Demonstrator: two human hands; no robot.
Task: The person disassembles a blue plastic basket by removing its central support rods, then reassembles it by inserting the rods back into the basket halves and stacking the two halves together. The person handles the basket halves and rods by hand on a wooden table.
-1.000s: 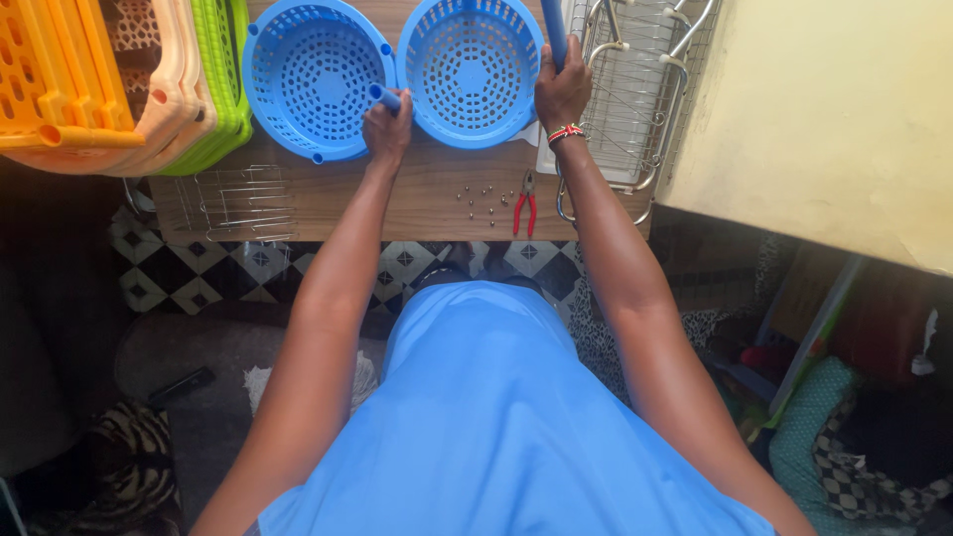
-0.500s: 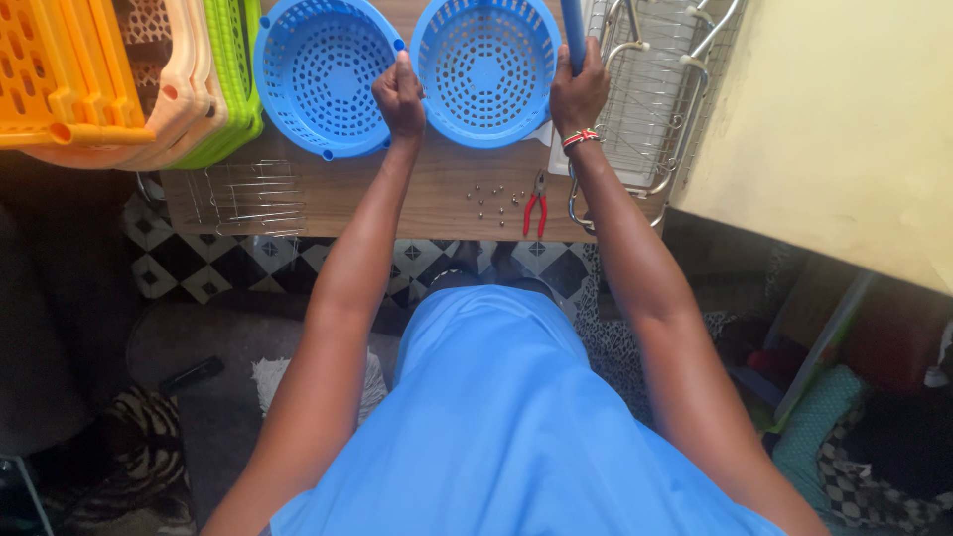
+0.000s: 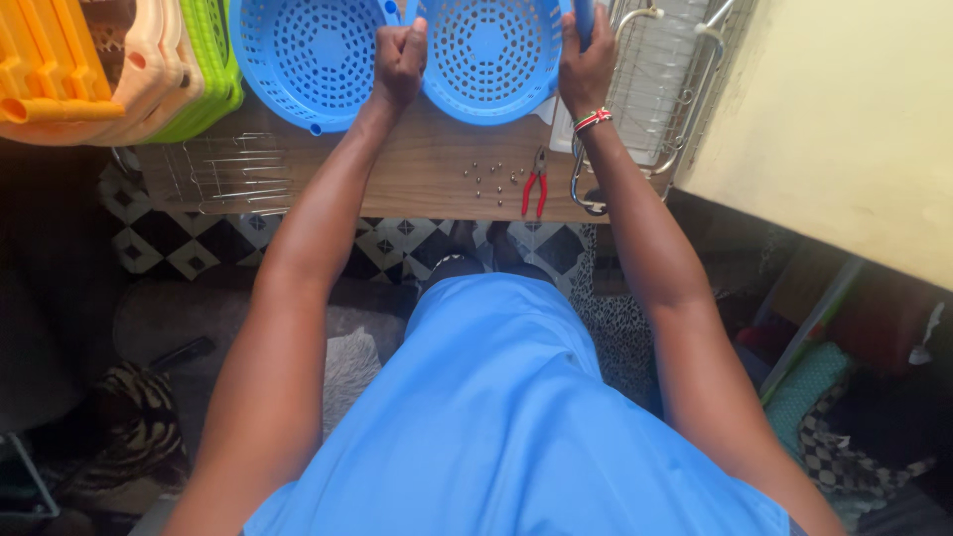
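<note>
Hands (image 3: 399,55) (image 3: 586,62) gripping blue tubes, two blue baskets (image 3: 308,55) (image 3: 488,60)

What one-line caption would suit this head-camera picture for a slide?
Left hand fisted between two blue baskets, right hand gripping a blue tube; red pliers lie on the table.

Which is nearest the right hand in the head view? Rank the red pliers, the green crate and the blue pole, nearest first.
1. Blue pole: gripped in the right hand, at the top edge.
2. Red pliers: on the wooden table, below the wrist.
3. Green crate: far left, beyond both baskets.
</note>
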